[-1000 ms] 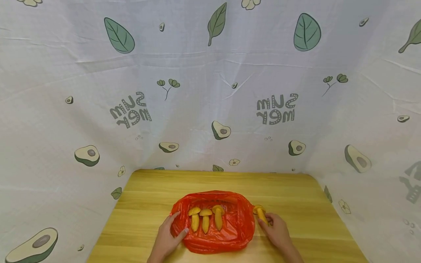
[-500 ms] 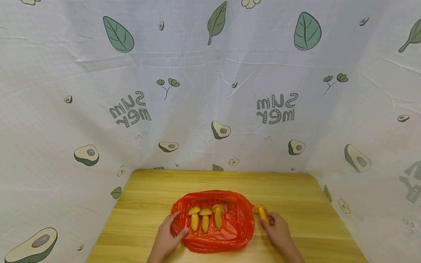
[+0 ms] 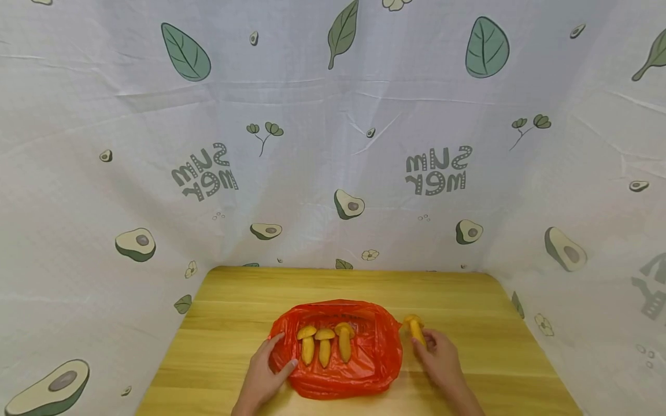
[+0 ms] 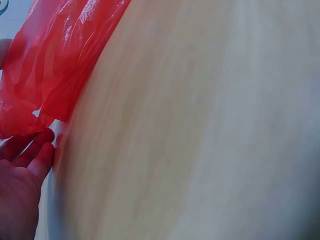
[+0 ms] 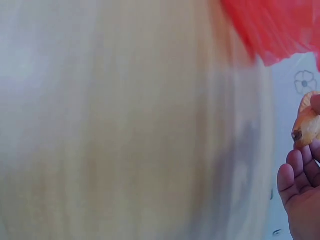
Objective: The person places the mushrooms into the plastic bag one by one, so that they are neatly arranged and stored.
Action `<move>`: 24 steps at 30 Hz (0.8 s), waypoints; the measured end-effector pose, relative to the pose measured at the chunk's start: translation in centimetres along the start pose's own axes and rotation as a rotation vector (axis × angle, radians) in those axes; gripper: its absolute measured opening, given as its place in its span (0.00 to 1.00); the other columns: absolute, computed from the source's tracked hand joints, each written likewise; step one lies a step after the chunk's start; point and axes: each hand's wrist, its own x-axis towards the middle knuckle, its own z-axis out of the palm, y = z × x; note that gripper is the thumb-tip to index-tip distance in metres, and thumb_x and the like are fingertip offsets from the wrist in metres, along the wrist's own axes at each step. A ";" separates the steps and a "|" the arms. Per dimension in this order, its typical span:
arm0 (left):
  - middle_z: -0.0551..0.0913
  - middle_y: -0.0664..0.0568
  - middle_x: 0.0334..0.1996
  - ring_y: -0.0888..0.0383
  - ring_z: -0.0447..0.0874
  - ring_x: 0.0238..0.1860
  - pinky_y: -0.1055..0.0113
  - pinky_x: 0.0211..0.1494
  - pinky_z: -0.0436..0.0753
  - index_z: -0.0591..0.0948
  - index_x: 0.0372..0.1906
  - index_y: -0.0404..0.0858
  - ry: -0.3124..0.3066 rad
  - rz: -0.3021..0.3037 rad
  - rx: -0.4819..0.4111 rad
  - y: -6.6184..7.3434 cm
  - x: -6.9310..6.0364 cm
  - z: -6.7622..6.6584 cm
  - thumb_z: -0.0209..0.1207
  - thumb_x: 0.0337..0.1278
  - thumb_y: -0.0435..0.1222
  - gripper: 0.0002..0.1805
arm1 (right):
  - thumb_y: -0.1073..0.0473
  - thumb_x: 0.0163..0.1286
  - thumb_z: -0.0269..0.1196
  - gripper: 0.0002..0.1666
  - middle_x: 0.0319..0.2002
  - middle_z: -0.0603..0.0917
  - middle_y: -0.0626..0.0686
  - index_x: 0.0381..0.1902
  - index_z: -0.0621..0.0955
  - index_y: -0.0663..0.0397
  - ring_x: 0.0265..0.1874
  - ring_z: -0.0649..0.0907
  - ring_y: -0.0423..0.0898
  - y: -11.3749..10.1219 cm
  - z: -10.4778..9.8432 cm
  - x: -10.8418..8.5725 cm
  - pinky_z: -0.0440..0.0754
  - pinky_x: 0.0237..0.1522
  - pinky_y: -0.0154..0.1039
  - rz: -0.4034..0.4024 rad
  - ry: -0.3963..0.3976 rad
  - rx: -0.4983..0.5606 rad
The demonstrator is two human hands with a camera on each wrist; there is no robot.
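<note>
A red plastic bag point(image 3: 359, 370) lies with its mouth spread wide on the table. Inside, toward its left half, three yellow mushrooms point(image 3: 325, 348) lie side by side, caps to the far side. My left hand point(image 3: 262, 374) rests on the bag's left edge, thumb and index finger spread apart over the rim; its other fingers point(image 4: 40, 160) appear beneath the bag in the left wrist view. Right of the bag, my right hand point(image 3: 439, 356) pinches another mushroom point(image 3: 416, 330) by its stem, cap tilted away. The stem's end shows a dark spot in the right wrist view.
A wood-grain table point(image 3: 244, 289) extends around the bag. White cloth point(image 3: 302, 173) printed with avocados and leaves hangs behind it and along both sides.
My right hand has raised the mushroom slightly and shifted it a little to the right and away from me. The left hand and the bag stay in place.
</note>
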 end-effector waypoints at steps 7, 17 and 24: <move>0.80 0.42 0.64 0.41 0.79 0.66 0.42 0.67 0.79 0.75 0.70 0.43 -0.006 -0.003 0.006 -0.1 0.1 0.0 0.70 0.56 0.58 0.41 | 0.55 0.67 0.73 0.20 0.37 0.87 0.53 0.48 0.84 0.65 0.33 0.79 0.39 -1.5 -0.5 0.5 0.78 0.31 0.29 -0.038 0.039 0.000; 0.80 0.43 0.64 0.41 0.79 0.66 0.42 0.67 0.79 0.76 0.70 0.43 -0.016 -0.006 0.013 -0.1 0.0 0.0 0.70 0.56 0.58 0.40 | 0.52 0.68 0.72 0.22 0.39 0.87 0.53 0.50 0.85 0.64 0.36 0.80 0.42 -3.2 -1.1 0.6 0.77 0.31 0.29 -0.013 0.026 -0.005; 0.80 0.42 0.64 0.41 0.78 0.66 0.42 0.68 0.79 0.75 0.70 0.43 -0.018 -0.012 0.002 0.0 0.2 -0.1 0.70 0.56 0.57 0.40 | 0.50 0.71 0.70 0.23 0.40 0.85 0.54 0.53 0.83 0.64 0.39 0.80 0.46 -4.2 -1.5 1.1 0.77 0.33 0.29 -0.002 -0.003 -0.007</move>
